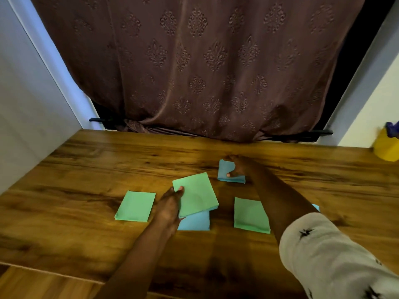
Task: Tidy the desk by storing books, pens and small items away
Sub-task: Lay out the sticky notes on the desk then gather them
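Closest in, a pale patterned sleeve (330, 255) covers the right arm reaching across the desk (75, 180). Near the desk's middle, the left hand (169, 205) pinches a green pad (197, 196), thumb on top and fingers beneath. It lies over a blue pad (195, 223), probably so the two can be stacked. A second green pad (136, 206) and a third green pad (250, 214) lie flat on either side. Farther back, the right hand (240, 167) pinches a far blue pad (224, 169) between thumb and fingers. A yellow cup (386, 145) stands at the desk's far right corner.
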`<state>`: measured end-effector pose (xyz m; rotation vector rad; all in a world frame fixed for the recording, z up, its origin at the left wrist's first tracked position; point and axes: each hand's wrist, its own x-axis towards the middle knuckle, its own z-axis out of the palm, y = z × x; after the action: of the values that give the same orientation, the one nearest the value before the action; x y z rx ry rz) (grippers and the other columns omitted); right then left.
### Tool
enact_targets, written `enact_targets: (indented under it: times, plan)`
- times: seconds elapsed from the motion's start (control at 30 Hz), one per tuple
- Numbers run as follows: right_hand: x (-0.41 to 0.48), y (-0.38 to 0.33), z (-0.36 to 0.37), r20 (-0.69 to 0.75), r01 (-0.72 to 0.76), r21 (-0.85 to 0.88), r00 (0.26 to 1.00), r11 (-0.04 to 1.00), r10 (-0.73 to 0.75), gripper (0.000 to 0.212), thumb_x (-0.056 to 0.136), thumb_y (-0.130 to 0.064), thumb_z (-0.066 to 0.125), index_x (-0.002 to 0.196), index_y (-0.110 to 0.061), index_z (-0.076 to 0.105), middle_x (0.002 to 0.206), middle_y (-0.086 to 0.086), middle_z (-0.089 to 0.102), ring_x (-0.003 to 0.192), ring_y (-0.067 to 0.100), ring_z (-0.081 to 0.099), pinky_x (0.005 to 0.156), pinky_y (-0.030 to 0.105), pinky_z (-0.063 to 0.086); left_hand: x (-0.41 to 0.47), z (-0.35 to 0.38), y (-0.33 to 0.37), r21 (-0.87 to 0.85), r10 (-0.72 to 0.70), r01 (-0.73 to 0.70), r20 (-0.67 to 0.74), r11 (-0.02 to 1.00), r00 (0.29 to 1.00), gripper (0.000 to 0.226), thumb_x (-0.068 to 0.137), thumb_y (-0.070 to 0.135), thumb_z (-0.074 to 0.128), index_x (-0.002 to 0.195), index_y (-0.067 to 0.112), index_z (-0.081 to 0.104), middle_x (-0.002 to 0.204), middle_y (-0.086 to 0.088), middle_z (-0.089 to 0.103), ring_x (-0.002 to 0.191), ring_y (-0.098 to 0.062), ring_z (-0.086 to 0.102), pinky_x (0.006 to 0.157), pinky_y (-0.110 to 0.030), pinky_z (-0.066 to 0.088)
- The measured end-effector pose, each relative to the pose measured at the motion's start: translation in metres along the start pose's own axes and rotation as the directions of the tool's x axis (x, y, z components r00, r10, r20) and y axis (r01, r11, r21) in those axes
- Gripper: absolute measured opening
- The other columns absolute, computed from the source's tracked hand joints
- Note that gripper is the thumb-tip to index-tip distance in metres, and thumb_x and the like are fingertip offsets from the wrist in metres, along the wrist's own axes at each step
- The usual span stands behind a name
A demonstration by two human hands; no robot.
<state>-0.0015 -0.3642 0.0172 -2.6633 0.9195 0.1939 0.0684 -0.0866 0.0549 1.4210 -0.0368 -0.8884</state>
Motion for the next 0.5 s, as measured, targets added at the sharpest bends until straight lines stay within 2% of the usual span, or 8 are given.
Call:
enact_targets:
  times: [0.07, 0.2, 0.33, 0.4, 0.5]
  plan:
    - [0.007, 0.001, -0.002, 0.024, 0.027, -0.110, 0.999, 0.994, -0.024, 0.091, 0.078, -0.053, 0.066, 0.148, -0.021, 0.018, 0.156, 0.008, 0.018, 0.141, 0.029, 0.021, 0.115, 0.040, 0.019, 0.001, 0.003, -0.001, -0.005, 0.012, -0.012, -0.004, 1.000, 1.000, 0.012, 0.097, 0.018, 0.049, 0.100, 0.016, 0.060, 0.099, -0.011, 0.066, 0.089, -0.027, 0.063, 0.072, -0.036, 0.050]
    - [0.016, -0.003, -0.011, 0.112, 0.023, -0.171, 0.994, 0.985, -0.004, 0.099, 0.072, -0.056, 0.071, 0.148, -0.016, 0.019, 0.155, 0.009, 0.020, 0.139, 0.030, 0.024, 0.114, 0.040, 0.022, 0.001, 0.004, -0.004, -0.037, 0.008, -0.008, -0.005, 0.999, 1.000, 0.014, 0.098, 0.018, 0.048, 0.105, 0.015, 0.059, 0.098, -0.010, 0.065, 0.087, -0.026, 0.061, 0.068, -0.035, 0.048]
    - [0.019, 0.003, -0.006, 0.009, -0.021, -0.153, 1.000, 0.988, 0.022, 0.105, 0.062, -0.060, 0.076, 0.143, -0.013, 0.027, 0.149, 0.013, 0.031, 0.134, 0.032, 0.032, 0.111, 0.042, 0.028, -0.005, 0.004, -0.007, -0.038, -0.003, 0.003, -0.010, 0.999, 1.000, 0.016, 0.098, 0.020, 0.047, 0.109, 0.016, 0.058, 0.101, -0.010, 0.064, 0.088, -0.026, 0.060, 0.066, -0.034, 0.048]
    - [0.015, 0.002, -0.002, -0.019, -0.019, -0.125, 1.000, 0.992, 0.016, 0.097, 0.069, -0.053, 0.074, 0.143, -0.011, 0.028, 0.148, 0.015, 0.031, 0.134, 0.032, 0.032, 0.110, 0.042, 0.027, -0.006, 0.001, -0.008, -0.026, -0.002, 0.001, -0.040, 1.000, 0.999, 0.012, 0.097, 0.021, 0.050, 0.101, 0.018, 0.061, 0.102, -0.011, 0.065, 0.090, -0.027, 0.061, 0.068, -0.035, 0.049]
    - [0.004, -0.004, -0.003, -0.088, 0.006, 0.051, 0.996, 0.999, -0.002, 0.063, 0.087, -0.028, 0.063, 0.140, -0.008, 0.035, 0.145, 0.016, 0.038, 0.130, 0.032, 0.039, 0.105, 0.038, 0.034, -0.014, -0.009, -0.008, -0.024, -0.013, 0.011, -0.073, 1.000, 0.997, 0.011, 0.096, 0.022, 0.052, 0.101, 0.016, 0.060, 0.106, -0.013, 0.065, 0.094, -0.028, 0.061, 0.072, -0.038, 0.050]
